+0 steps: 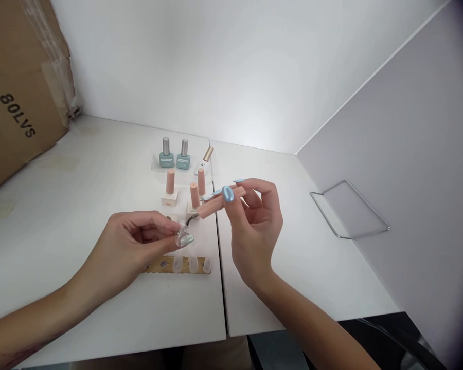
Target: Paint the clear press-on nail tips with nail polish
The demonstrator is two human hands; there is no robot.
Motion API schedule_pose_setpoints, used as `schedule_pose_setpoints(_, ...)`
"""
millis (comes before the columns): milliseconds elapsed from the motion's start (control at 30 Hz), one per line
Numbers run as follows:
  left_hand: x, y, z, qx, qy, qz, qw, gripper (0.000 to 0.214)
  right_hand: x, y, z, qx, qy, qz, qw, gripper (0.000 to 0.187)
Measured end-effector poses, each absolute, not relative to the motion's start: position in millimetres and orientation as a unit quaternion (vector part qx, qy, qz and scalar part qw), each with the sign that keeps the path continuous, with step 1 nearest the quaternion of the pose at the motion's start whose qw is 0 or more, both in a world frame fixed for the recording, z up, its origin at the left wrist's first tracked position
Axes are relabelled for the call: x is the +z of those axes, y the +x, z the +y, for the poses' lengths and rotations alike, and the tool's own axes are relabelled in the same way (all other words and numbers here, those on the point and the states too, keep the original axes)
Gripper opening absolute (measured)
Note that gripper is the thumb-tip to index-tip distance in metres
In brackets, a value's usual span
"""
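Note:
My left hand (pixel 139 244) pinches a small clear false nail tip (pixel 182 235) between thumb and fingers, just above a tan strip (pixel 154 265) that carries several more clear tips. My right hand (pixel 250 226) grips a peach-coloured polish brush cap (pixel 216 202), and its dark brush end points down-left at the held tip. Both hands hover over the white table (pixel 100 288) near its centre seam.
Behind the hands stand two teal polish bottles (pixel 165 154) with silver caps, a tilted bottle with a gold cap (pixel 205 159), and three peach-capped bottles (pixel 170 187). A cardboard box (pixel 19 87) sits far left. A wire stand (pixel 349 208) rests against the right partition.

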State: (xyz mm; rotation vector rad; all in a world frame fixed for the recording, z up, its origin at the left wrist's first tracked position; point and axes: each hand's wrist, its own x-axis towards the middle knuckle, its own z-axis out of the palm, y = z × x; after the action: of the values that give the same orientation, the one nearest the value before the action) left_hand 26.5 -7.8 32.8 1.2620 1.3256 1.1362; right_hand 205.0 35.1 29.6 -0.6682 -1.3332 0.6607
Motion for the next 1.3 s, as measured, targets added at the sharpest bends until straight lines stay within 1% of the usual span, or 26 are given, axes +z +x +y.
schedule_pose_setpoints(167, 27, 22, -8, 0.45, 0.491, 0.549, 0.506, 0.018, 33, 204, 33, 0.384, -0.334, -0.538, 0.672, 0.017)
schedule_pose_setpoints(267, 25, 22, -6, 0.457, 0.49, 0.541, 0.508, 0.014, 33, 207, 33, 0.399, -0.32, -0.524, 0.681, 0.017)
schedule_pose_setpoints(400, 27, 22, -4, 0.461, 0.512, 0.531, 0.492, 0.006, 30, 208, 33, 0.364, -0.267, -0.567, 0.689, 0.017)
schedule_pose_setpoints(500, 30, 23, -5, 0.471, 0.538, 0.537, 0.447, 0.002, 29, 206, 32, 0.309, -0.236, -0.598, 0.701, 0.014)
schedule_pose_setpoints(600, 32, 25, -6, 0.483, 0.558, 0.542, 0.402, 0.007, 30, 204, 31, 0.271, -0.203, -0.617, 0.71, 0.013)
schedule_pose_setpoints(800, 35, 29, -8, 0.499, 0.583, 0.538, 0.349, 0.011, 33, 205, 33, 0.259, -0.126, -0.67, 0.684, 0.025)
schedule_pose_setpoints(900, 35, 29, -9, 0.493, 0.59, 0.537, 0.347, 0.013, 33, 206, 34, 0.256, -0.127, -0.678, 0.677, 0.026)
schedule_pose_setpoints(1033, 33, 30, -12, 0.5, 0.602, 0.535, 0.32, 0.015, 32, 205, 34, 0.252, -0.132, -0.664, 0.692, 0.025)
schedule_pose_setpoints(1167, 30, 29, -15, 0.503, 0.623, 0.528, 0.282, 0.017, 32, 203, 35, 0.264, -0.178, -0.639, 0.7, 0.025)
schedule_pose_setpoints(1300, 25, 28, -17, 0.49, 0.64, 0.526, 0.269, 0.017, 32, 203, 36, 0.246, -0.222, -0.617, 0.713, 0.028)
